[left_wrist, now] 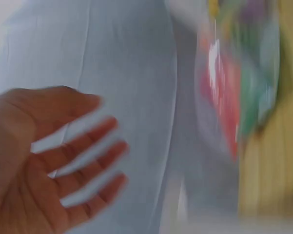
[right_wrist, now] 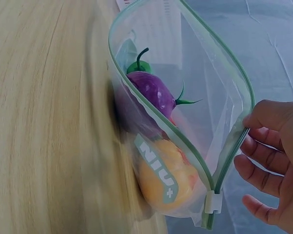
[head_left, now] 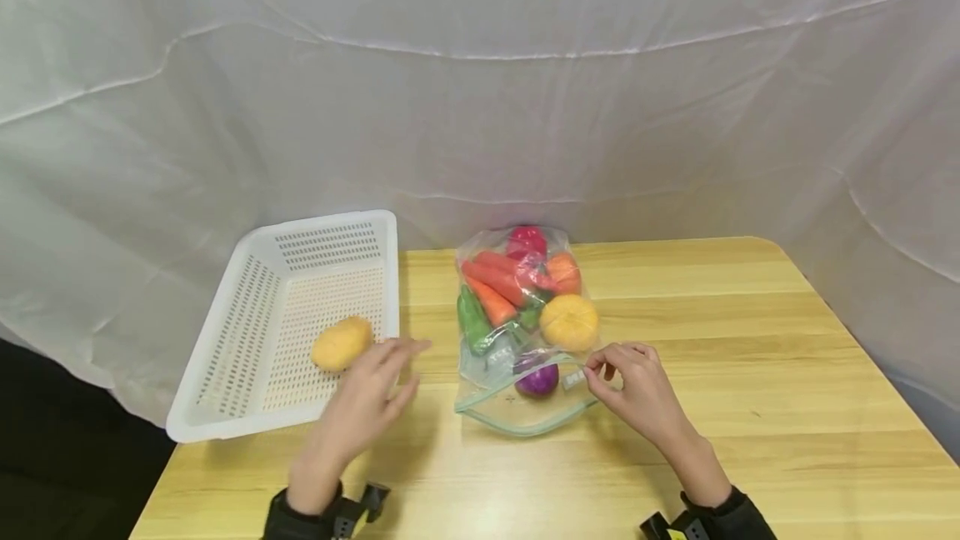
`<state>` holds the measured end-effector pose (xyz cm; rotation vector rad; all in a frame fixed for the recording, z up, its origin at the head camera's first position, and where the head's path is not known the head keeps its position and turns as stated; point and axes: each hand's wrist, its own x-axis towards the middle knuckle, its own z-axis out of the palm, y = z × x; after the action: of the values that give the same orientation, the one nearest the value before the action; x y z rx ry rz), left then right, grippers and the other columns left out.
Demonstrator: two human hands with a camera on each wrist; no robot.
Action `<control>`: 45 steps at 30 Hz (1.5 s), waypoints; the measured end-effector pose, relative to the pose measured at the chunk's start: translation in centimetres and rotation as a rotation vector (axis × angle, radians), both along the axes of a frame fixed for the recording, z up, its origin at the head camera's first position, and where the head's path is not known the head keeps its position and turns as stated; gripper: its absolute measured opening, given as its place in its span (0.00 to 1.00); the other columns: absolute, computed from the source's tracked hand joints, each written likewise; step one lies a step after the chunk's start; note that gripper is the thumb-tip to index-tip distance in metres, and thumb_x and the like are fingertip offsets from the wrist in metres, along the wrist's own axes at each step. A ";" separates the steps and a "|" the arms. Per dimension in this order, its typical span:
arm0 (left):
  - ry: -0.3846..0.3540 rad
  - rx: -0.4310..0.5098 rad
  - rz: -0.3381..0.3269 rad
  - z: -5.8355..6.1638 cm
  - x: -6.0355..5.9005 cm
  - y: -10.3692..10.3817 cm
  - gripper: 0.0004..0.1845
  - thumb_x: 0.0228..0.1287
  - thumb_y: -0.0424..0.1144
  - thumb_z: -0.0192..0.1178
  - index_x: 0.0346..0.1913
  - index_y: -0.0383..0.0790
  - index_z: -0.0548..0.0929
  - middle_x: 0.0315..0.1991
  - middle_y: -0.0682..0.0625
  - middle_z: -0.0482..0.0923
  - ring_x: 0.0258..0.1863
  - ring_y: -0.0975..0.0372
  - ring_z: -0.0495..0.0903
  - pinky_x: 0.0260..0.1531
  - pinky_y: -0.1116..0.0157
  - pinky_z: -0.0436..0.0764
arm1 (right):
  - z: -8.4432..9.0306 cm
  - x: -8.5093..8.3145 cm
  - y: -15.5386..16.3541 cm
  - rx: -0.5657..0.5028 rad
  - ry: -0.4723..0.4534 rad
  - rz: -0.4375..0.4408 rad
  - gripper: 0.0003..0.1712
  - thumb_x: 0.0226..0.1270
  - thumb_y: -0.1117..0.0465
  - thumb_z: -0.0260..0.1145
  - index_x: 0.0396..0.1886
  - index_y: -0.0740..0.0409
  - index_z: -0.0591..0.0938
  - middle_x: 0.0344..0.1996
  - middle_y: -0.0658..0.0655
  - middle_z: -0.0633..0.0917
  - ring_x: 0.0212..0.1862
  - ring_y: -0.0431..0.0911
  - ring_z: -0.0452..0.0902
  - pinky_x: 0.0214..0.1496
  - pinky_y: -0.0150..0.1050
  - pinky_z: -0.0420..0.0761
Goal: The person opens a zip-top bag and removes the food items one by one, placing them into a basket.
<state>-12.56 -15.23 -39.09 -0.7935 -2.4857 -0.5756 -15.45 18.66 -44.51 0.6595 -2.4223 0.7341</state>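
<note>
A clear zip bag [head_left: 517,298] lies on the wooden table [head_left: 750,373], its mouth open toward me. Inside are carrots, a green pepper, a round orange fruit [head_left: 569,322] and a purple vegetable [head_left: 537,380] near the mouth. My right hand [head_left: 600,369] pinches the bag's rim at its right end, by the white slider [right_wrist: 212,202]. In the right wrist view the purple vegetable [right_wrist: 153,92] lies above the orange fruit [right_wrist: 161,185], with my right hand [right_wrist: 268,161] at the rim. My left hand [head_left: 401,365] hovers with straight fingers and holds nothing, between the basket and the bag. It is blurred in the left wrist view [left_wrist: 87,161].
A white perforated basket [head_left: 225,423] stands at the table's left, overhanging the edge, with a yellow potato [head_left: 341,343] in it. A white sheet hangs behind the table. Bare wood lies to the right of the bag and along the front.
</note>
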 end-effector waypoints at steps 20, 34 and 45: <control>-0.124 -0.358 -0.127 -4.7 -2.2 13.3 0.18 0.64 0.38 0.55 0.57 0.42 0.75 0.40 0.49 0.80 0.37 0.62 0.81 0.37 0.68 0.80 | 0.6 -0.2 -0.4 0.002 0.027 0.029 0.09 0.46 0.66 0.71 0.23 0.51 0.79 0.20 0.44 0.81 0.24 0.37 0.71 0.42 0.42 0.71; -0.019 -0.439 -0.085 -7.0 -4.1 14.2 0.11 0.67 0.41 0.53 0.49 0.46 0.79 0.40 0.51 0.80 0.48 0.61 0.79 0.55 0.65 0.74 | 0.7 -0.2 -0.5 0.004 0.025 0.021 0.08 0.46 0.67 0.71 0.24 0.52 0.80 0.20 0.45 0.81 0.25 0.39 0.73 0.39 0.40 0.70; -0.069 -0.395 -0.182 -6.0 -2.7 13.9 0.09 0.63 0.40 0.58 0.46 0.46 0.80 0.44 0.49 0.78 0.42 0.62 0.80 0.44 0.69 0.79 | 0.9 0.0 -0.4 0.007 -0.003 0.009 0.09 0.47 0.67 0.71 0.24 0.51 0.80 0.21 0.44 0.81 0.25 0.37 0.72 0.39 0.39 0.69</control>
<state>-15.21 -1.36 -45.05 -1.1733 -2.6458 -0.1700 -15.46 18.31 -43.58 0.6725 -2.4275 0.7313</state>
